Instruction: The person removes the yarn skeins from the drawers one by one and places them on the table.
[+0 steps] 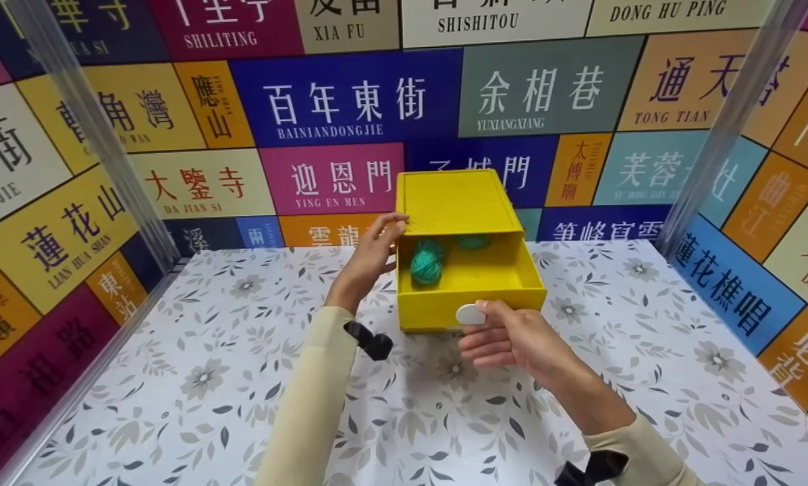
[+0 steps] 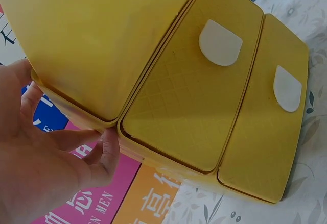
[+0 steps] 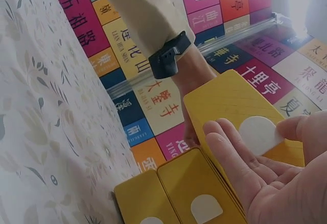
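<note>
A yellow drawer cabinet point(image 1: 458, 202) stands against the back of the table, its top drawer point(image 1: 427, 309) pulled out. Inside lies a ball of green yarn point(image 1: 426, 263); more green yarn point(image 1: 474, 240) shows partly, deeper under the cabinet's top. My right hand point(image 1: 528, 337) pinches the white handle point(image 1: 470, 314) on the drawer front between thumb and index finger, the other fingers extended below. At the cabinet's left side, my left hand point(image 1: 366, 260) rests its fingertips against the edge. Two lower drawers point(image 2: 179, 91) with white handles appear closed in the left wrist view.
A white tablecloth point(image 1: 221, 344) with grey flowers and leaves covers the table. Panels of coloured place-name signs point(image 1: 346, 98) rise behind and at both sides. Clear upright strips point(image 1: 721, 142) stand at the corners. Black straps point(image 1: 370, 341) circle both wrists.
</note>
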`<state>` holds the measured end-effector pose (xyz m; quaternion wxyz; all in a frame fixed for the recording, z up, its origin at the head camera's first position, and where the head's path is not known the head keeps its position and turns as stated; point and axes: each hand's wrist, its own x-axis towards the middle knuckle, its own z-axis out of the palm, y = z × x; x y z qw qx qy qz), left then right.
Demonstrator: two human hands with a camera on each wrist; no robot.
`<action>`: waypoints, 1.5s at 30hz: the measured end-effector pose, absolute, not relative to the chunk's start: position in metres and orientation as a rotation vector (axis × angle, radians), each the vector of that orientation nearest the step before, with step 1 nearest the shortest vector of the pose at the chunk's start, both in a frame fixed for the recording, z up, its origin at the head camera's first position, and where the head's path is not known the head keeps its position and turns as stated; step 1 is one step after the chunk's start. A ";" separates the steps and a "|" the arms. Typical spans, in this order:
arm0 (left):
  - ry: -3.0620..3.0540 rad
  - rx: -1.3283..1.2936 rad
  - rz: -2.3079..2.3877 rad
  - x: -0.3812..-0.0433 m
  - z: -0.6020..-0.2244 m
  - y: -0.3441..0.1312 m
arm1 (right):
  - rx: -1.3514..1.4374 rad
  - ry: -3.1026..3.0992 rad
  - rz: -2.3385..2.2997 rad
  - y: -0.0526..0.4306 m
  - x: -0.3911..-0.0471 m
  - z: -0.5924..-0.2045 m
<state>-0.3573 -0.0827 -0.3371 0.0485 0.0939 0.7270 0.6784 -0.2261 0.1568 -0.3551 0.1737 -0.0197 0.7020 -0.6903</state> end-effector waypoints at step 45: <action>2.223 0.307 2.068 -0.359 -0.339 -0.082 | -0.122 1.994 -1.840 0.166 -0.191 -0.357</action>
